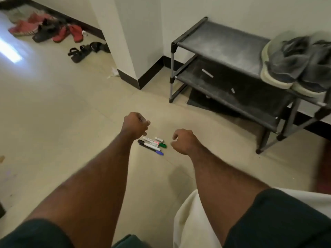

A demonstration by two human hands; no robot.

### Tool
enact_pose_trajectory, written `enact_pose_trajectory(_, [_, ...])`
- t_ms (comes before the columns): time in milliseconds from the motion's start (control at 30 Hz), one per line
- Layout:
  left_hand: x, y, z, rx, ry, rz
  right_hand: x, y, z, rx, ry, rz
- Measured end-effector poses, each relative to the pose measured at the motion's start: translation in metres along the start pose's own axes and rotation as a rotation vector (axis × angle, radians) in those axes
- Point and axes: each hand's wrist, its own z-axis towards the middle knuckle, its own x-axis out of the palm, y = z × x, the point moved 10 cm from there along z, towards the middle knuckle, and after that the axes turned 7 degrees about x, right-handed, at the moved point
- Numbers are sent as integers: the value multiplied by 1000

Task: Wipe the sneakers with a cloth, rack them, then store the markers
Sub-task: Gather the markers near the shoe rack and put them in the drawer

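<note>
Several markers (152,144) lie together on the tiled floor, with white, black, green and blue barrels. My left hand (136,125) hovers just above and to the left of them, fingers loosely curled, holding nothing. My right hand (182,141) hangs to the right of the markers, also loosely curled and empty. A pair of grey sneakers (293,63) with pale soles sits on the right end of the top shelf of the black shoe rack (222,43). A white cloth (189,219) drapes at the lower right by my leg.
The rack stands against the white wall at the right, with two lower shelves (232,93) holding small white scraps. A wall corner pillar (129,51) juts out at centre. Red and black shoes (46,31) and sandals (80,52) lie on the floor far left.
</note>
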Motion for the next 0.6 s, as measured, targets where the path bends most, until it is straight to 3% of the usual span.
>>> enact_pose_trajectory(300, [74,120,30,-348,-81,-335,70,8,87,-38,7,-93])
enact_pose_trajectory(600, [150,230,15,-619,-148,-396,129,14,152,-92,5,-174])
